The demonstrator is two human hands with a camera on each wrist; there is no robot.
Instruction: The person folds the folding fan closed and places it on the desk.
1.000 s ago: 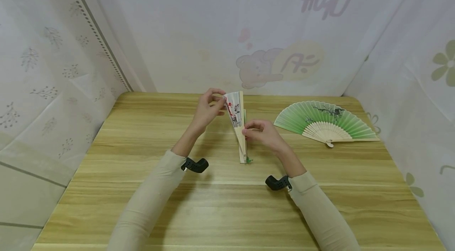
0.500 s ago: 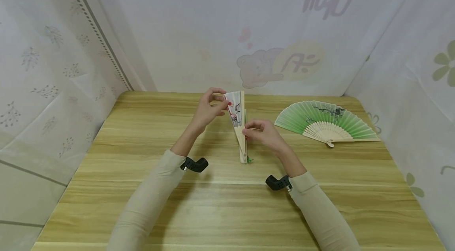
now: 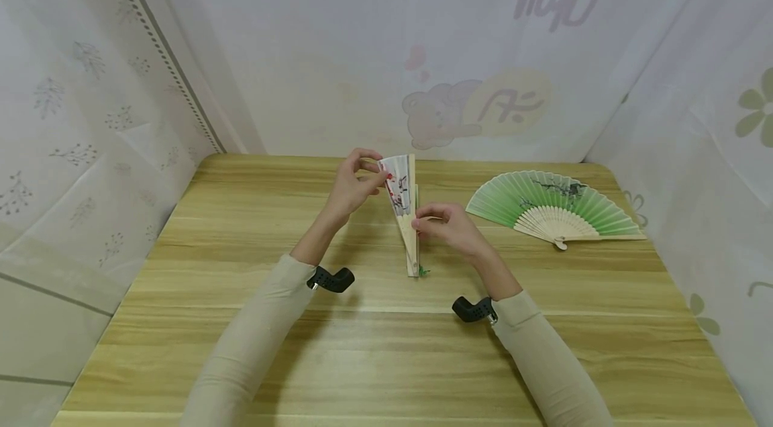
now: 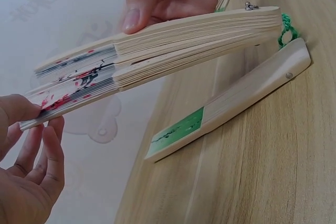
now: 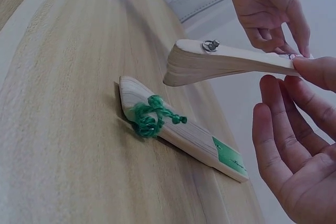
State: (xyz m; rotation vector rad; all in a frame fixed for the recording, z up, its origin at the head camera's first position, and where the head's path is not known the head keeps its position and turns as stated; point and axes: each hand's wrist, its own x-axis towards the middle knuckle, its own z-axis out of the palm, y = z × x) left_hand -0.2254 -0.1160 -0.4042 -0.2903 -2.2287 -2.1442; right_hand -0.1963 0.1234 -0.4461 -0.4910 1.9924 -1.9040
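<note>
A white folding fan point(image 3: 395, 188) with red blossoms is held partly spread above the table. My left hand point(image 3: 355, 184) pinches the outer edge of its leaf between thumb and fingers. Lower down, my right hand point(image 3: 445, 225) pinches the guard stick on the other side. The metal rivet point(image 5: 210, 45) at the fan's narrow end shows in the right wrist view. Beneath it, a folded green fan point(image 4: 236, 106) lies on the table, apart from the white one. A green cord point(image 5: 147, 119) hangs at that fan's pivot end.
A spread green fan point(image 3: 552, 209) lies on the wooden table point(image 3: 374, 360) to the right, near its far right corner. Printed cloth point(image 3: 302, 64) stands behind the table and at both sides. Black wrist mounts point(image 3: 334, 280) sit on both sleeves.
My left thumb has moved slightly onto the face of the white fan's leaf. Otherwise both hands and all the fans stay almost where they were.
</note>
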